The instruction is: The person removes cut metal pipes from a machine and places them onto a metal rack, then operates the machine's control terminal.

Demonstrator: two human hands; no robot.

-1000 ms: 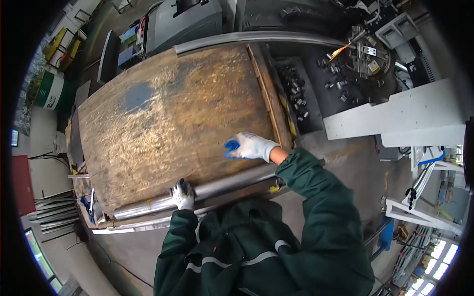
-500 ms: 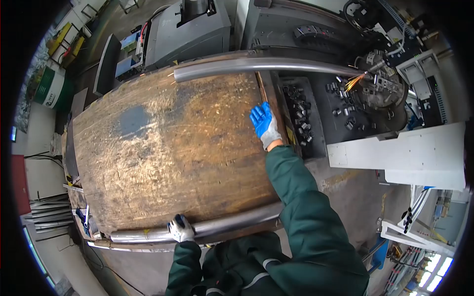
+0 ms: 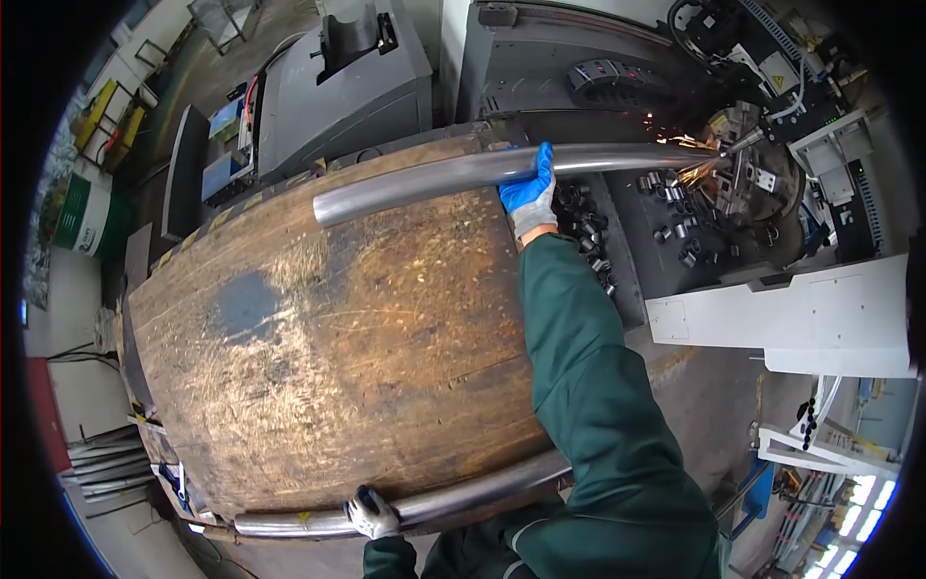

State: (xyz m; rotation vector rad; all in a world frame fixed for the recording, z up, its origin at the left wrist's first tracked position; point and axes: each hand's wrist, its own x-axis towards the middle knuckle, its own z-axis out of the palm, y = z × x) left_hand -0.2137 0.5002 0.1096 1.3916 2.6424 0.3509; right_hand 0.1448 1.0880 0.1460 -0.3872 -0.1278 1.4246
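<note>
A long metal tube (image 3: 415,180) runs across the far side of the worn wooden table (image 3: 338,357), its right end at a sparking machine head (image 3: 738,159). My right hand (image 3: 531,196), in a blue-and-white glove, is wrapped round this tube near the table's right edge, the thumb up over it. Along the near edge lies a second metal tube (image 3: 453,499). My left hand (image 3: 373,513), gloved too, rests closed on that near tube, left of its middle.
Short cut tube pieces (image 3: 588,232) fill a dark tray right of the table, and more (image 3: 685,227) lie beneath the machine head. A white machine panel (image 3: 791,318) juts in at right. Grey machinery (image 3: 338,87) stands behind the table.
My right hand has moved away from me, from above the table onto the far tube, and closed round it. The far tube's left end has come nearer. My left hand stays on the near tube.
</note>
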